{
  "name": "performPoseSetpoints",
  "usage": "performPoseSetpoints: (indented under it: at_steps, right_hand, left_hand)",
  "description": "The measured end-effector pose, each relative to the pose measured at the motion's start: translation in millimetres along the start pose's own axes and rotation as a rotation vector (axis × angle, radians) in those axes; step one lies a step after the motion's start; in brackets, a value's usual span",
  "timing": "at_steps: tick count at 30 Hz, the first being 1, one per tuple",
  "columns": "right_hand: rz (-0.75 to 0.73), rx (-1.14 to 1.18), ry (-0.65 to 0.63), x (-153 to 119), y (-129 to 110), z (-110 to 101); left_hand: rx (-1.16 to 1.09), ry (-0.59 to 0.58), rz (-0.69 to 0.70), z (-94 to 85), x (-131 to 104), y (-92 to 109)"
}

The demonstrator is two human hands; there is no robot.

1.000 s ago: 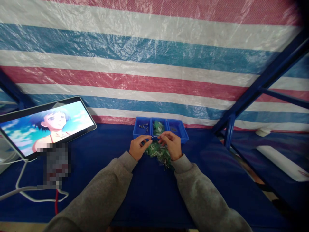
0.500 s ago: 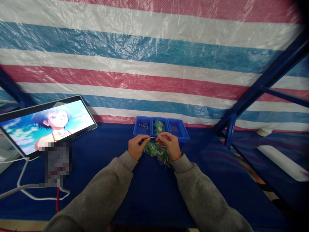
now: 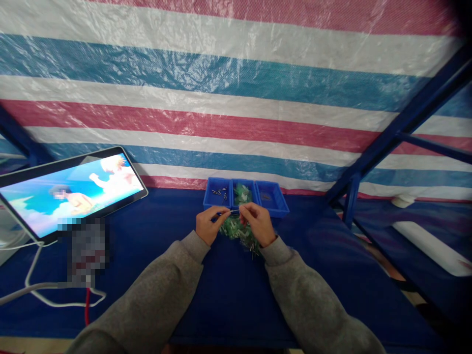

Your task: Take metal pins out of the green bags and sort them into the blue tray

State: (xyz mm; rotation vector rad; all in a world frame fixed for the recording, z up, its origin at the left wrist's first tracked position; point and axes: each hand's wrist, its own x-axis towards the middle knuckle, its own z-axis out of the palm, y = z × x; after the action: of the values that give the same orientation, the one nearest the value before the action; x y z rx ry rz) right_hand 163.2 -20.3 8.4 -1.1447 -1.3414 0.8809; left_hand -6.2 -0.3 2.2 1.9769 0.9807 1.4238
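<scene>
A thin, metallic-looking rod (image 3: 235, 211) stretches between my two hands above the table. My left hand (image 3: 211, 222) pinches its left end between thumb and fingers. On the other end, the fingertips of my right hand (image 3: 257, 220) are closed. Beneath and between the hands lies a heap of green, shiny plastic-like pieces (image 3: 233, 229) with thin silvery bits among them; my right hand hides part of it. Just beyond stand three blue bins: the left bin (image 3: 207, 196) holds several slim metal pieces, the middle bin holds green material (image 3: 242, 192), and the right bin (image 3: 282, 204) holds a few small parts.
A tablet-like screen (image 3: 33, 221) playing a cartoon leans at the left, with a blurred-out object (image 3: 88, 250) and white and red cables (image 3: 47, 302) before it. Striped sheeting (image 3: 221, 113) hangs behind the blue table (image 3: 228, 300). Blue frame bars (image 3: 352, 196) rise at the right.
My right hand has shifted very slightly left, its fingertips still at the rod. The left hand stays in place. The picture on the screen has changed.
</scene>
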Motion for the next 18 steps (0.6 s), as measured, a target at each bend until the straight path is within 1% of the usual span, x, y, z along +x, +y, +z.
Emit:
performPoseSetpoints:
  at_steps: [5, 10, 15, 18]
  right_hand:
    - [0.0, -0.054, -0.028, -1.6, -2.7, 2.0]
    - [-0.031, -0.056, -0.008, -2.9, -5.2, 2.6]
    - [-0.083, -0.164, 0.014, -4.1, -5.3, 0.9]
    - [-0.095, -0.226, -0.009, -4.5, -5.1, 0.0]
  left_hand:
    - [-0.027, -0.008, -0.037, 0.0, 1.0, -0.9]
    - [-0.055, -0.005, -0.065, 0.7, 0.5, -3.0]
    - [-0.105, 0.005, -0.069, 1.6, -0.3, -3.5]
    - [-0.113, -0.007, -0.064, 1.5, 0.0, -1.8]
